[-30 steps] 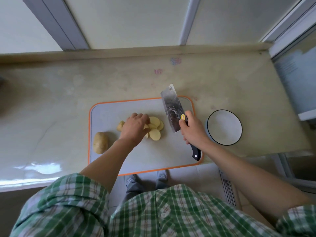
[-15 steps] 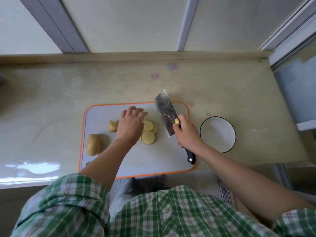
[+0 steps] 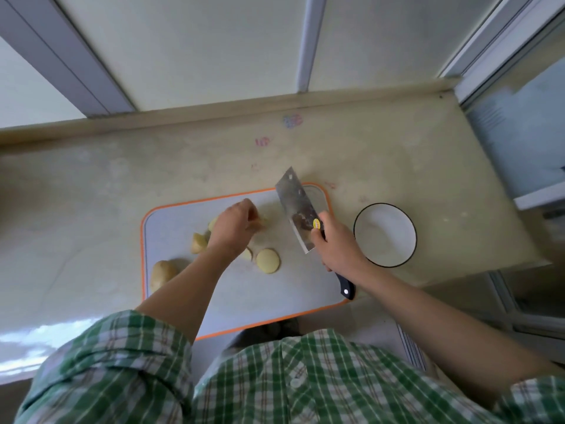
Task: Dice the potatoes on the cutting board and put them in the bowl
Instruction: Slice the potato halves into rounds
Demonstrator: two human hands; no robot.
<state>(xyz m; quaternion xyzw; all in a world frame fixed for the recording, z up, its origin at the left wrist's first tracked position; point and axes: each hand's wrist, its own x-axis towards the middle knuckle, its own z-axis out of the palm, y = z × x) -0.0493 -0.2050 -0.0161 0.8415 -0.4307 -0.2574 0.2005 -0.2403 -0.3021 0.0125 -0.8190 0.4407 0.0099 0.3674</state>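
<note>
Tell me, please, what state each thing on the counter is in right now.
Cutting board: flat on the counter.
Whole potato: uncut, at the board's left edge.
Round slice: cut, lying flat.
Cleaver: gripped by the right hand, blade over the board.
Left hand: curled among potato pieces; grip blurred.
Bowl: upright, empty, right of the board.

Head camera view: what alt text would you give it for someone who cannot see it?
Seen from above, a person's right hand holds a cleaver over an orange-edged cutting board while the left hand, blurred, is among potato slices. A whole potato sits at the board's left edge; an empty white bowl stands on the counter to the right.
</note>
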